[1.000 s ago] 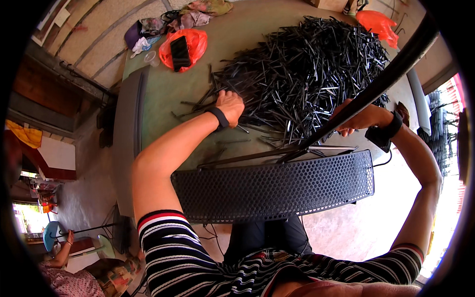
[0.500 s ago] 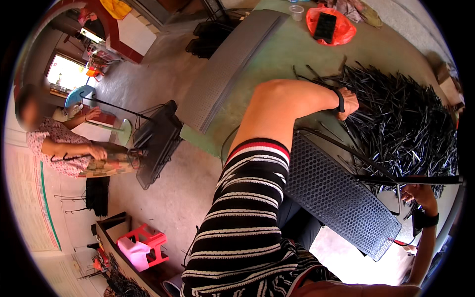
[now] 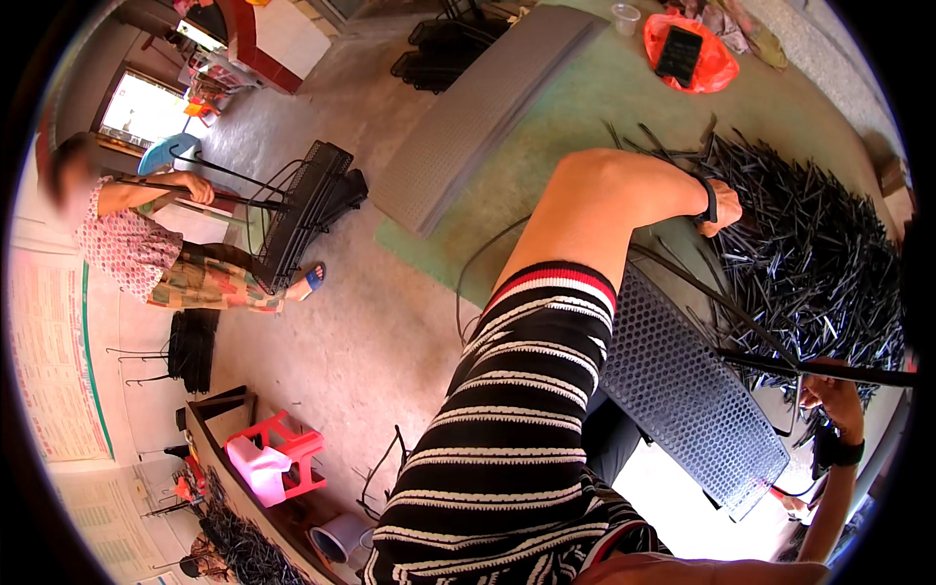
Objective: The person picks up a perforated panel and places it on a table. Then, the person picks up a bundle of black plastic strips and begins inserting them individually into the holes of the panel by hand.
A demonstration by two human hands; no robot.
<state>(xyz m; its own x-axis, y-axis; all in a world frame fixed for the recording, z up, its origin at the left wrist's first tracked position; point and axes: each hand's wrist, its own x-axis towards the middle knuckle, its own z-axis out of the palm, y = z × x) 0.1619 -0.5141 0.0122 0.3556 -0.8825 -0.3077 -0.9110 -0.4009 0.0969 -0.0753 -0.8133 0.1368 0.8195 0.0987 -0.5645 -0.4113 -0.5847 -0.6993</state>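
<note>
My left hand (image 3: 721,207), with a black band at its wrist, is closed at the near-left edge of a big pile of thin black strips (image 3: 809,258). Its fingertips are turned away, so what they hold is hidden. At the lower right, my right hand (image 3: 836,402) curls round a black metal bar (image 3: 858,374). A thin black rod (image 3: 717,291) runs from beneath my left forearm toward that bar. Slanting between my arms is a dark perforated panel (image 3: 682,390) with rows of holes, its lower end near my right wrist.
A grey perforated panel (image 3: 487,107) lies along the green table's (image 3: 575,112) left edge. A phone (image 3: 679,55) rests on a red plastic bag (image 3: 721,73) beside a clear cup (image 3: 625,16). At left, a person (image 3: 127,239) holds a black wire rack (image 3: 302,210). A pink-red stool (image 3: 292,453) stands lower left.
The view has shifted, moving the table and my left arm rightward in the picture. The person at left has raised and turned the black rack. Both my hands stay at nearly the same places.
</note>
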